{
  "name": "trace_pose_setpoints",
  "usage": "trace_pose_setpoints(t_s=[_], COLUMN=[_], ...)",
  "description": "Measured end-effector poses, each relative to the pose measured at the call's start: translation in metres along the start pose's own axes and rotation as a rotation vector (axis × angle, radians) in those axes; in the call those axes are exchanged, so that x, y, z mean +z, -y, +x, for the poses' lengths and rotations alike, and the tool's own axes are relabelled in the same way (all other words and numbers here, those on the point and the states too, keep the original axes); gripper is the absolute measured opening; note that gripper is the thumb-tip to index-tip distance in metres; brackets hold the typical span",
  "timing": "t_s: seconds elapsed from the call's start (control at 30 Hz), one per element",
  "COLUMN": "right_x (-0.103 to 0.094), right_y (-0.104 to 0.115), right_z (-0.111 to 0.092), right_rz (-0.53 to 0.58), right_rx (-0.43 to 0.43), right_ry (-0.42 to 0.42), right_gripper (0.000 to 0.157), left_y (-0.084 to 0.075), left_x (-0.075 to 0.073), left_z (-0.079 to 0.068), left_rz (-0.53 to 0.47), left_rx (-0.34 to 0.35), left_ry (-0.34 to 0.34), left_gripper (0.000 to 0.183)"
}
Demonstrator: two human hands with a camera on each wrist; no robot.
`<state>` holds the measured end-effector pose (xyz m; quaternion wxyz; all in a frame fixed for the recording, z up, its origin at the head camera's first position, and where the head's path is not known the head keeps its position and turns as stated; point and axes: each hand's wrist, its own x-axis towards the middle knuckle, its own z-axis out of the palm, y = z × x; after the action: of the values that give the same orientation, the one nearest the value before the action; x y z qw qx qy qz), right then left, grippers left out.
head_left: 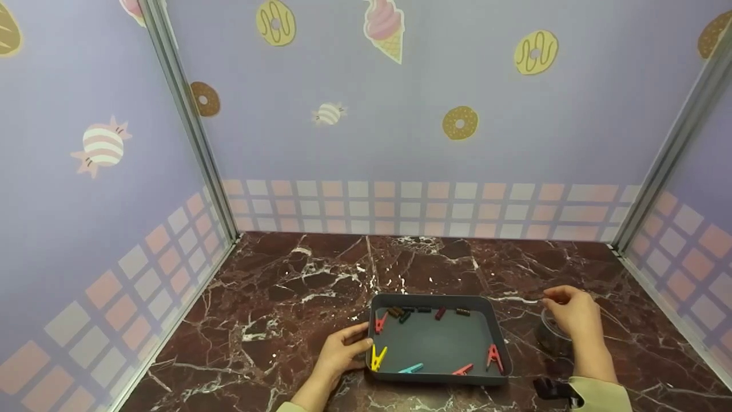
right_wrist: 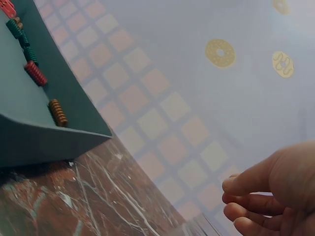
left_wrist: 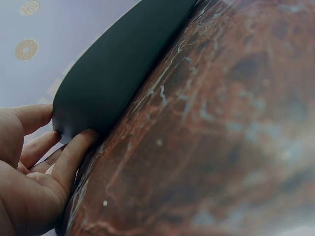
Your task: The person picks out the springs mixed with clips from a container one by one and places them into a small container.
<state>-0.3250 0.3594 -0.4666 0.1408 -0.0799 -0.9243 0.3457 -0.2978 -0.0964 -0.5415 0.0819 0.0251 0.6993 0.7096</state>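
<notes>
A shallow dark grey tray (head_left: 437,379) holds small plastic clips in red, yellow (head_left: 378,357) and blue (head_left: 412,368), mostly along its left and near sides. By its far wall lie several short coil springs, among them a dark red spring (right_wrist: 35,73) and a brown spring (right_wrist: 58,113). The fingertips and thumb of my left hand (head_left: 337,353) rest against the tray's outer left wall. Above a clear, round container (head_left: 552,342) to the tray's right is my right hand (head_left: 575,315), thumb against curled fingers. I cannot tell whether something small is between them.
The tray stands on a dark red marbled tabletop (head_left: 274,297). Patterned lilac walls (head_left: 366,143) with metal corner posts (head_left: 189,120) enclose the back and both sides. A black strap mount (head_left: 553,389) sits at the right wrist.
</notes>
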Motion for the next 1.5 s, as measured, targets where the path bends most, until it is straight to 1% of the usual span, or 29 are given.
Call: trace_pose_setpoints(t_s=[0.1, 0.33, 0.43, 0.63, 0.8, 1.0, 1.27, 1.5], right_x=[0.005, 0.013, 0.018, 0.031, 0.042, 0.054, 0.077, 0.097], right_y=[0.005, 0.016, 0.021, 0.031, 0.039, 0.048, 0.06, 0.068], right_z=[0.0, -0.002, -0.003, -0.003, -0.004, -0.009, -0.015, -0.021], right_rz=[0.006, 0.028, 0.04, 0.049, 0.049, 0.05, 0.059, 0.053], right_rx=[-0.033, -0.058, -0.077, -0.142, -0.17, -0.198, -0.233, -0.265], right_ry=[0.002, 0.036, 0.037, 0.037, 0.067, 0.098, 0.118, 0.179], right_gripper=[0.026, 0.026, 0.025, 0.022, 0.019, 0.022, 0.022, 0.025], left_y=[0.0, 0.0, 0.0, 0.001, 0.001, 0.001, 0.001, 0.001], left_x=[0.0, -0.001, -0.001, -0.001, -0.001, 0.0, 0.0, -0.001], left_z=[0.0, 0.0, 0.0, -0.001, -0.001, -0.001, -0.001, -0.001], left_rz=[-0.002, -0.012, -0.019, -0.031, -0.026, -0.015, 0.011, 0.005], left_rx=[-0.003, -0.007, -0.006, 0.003, 0.007, 0.005, 0.022, 0.009], left_ry=[0.001, 0.009, 0.008, 0.011, 0.011, 0.009, -0.004, -0.003], left_gripper=[0.053, 0.054, 0.054, 0.055, 0.054, 0.054, 0.053, 0.053])
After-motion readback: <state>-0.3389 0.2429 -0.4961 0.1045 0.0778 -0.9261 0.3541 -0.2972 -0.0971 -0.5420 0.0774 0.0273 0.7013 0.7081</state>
